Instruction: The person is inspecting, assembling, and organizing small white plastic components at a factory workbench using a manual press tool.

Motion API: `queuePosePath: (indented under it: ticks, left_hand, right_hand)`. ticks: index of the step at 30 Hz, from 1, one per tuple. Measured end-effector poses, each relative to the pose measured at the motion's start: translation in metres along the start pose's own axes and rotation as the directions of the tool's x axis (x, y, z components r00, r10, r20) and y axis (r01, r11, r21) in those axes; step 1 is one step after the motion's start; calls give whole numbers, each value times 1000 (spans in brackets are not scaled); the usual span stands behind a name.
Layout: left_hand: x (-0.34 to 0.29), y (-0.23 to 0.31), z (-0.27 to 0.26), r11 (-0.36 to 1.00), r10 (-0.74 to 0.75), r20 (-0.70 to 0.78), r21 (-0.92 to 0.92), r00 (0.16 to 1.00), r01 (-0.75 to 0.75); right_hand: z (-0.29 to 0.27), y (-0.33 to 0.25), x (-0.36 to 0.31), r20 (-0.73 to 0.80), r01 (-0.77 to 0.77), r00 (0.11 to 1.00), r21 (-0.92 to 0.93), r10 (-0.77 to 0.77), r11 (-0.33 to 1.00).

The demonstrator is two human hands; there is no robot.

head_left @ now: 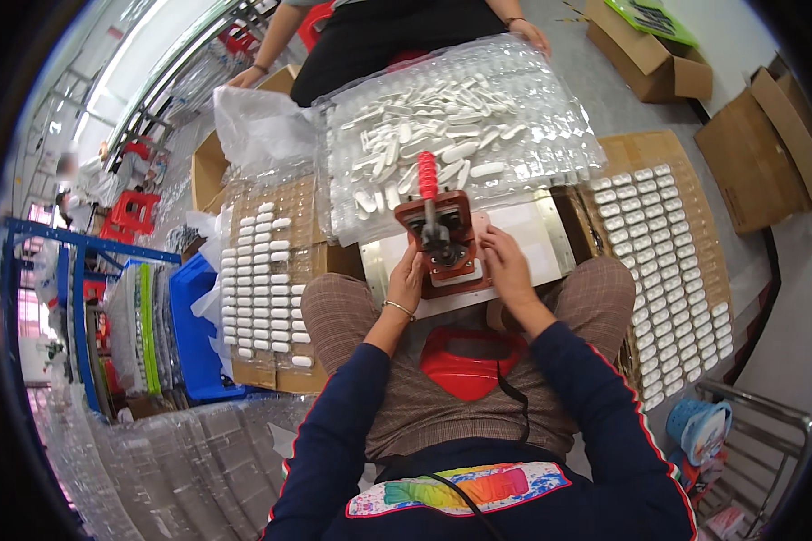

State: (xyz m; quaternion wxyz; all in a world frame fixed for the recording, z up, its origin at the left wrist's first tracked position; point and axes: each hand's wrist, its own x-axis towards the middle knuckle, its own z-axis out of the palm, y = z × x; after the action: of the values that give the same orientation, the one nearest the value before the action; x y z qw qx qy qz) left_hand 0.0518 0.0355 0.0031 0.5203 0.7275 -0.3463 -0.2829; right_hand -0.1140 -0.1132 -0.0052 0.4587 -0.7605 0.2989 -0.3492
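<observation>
Left hand point(407, 275), right hand point(505, 266) forward, fingers curled, close together

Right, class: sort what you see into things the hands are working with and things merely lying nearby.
In use: small red-handled hand press, left hand, right hand, clear plastic tray of loose white oblong parts.

Lying about: blue plastic crate, brown cardboard boxes, red plastic stool.
</observation>
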Motion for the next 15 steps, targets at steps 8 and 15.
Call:
queuePosePath:
  ticks: [8,15]
  left_hand:
    - [28,19,-53,971,-112,-13,-213,994,107]
    - [48,23,-49,946,-113,-150,-320,982,60]
  right_hand:
    - [-65,-34,104,105,3,994,-117,9,993]
    - [-62,3,238,42,161,987,-299,-156,941]
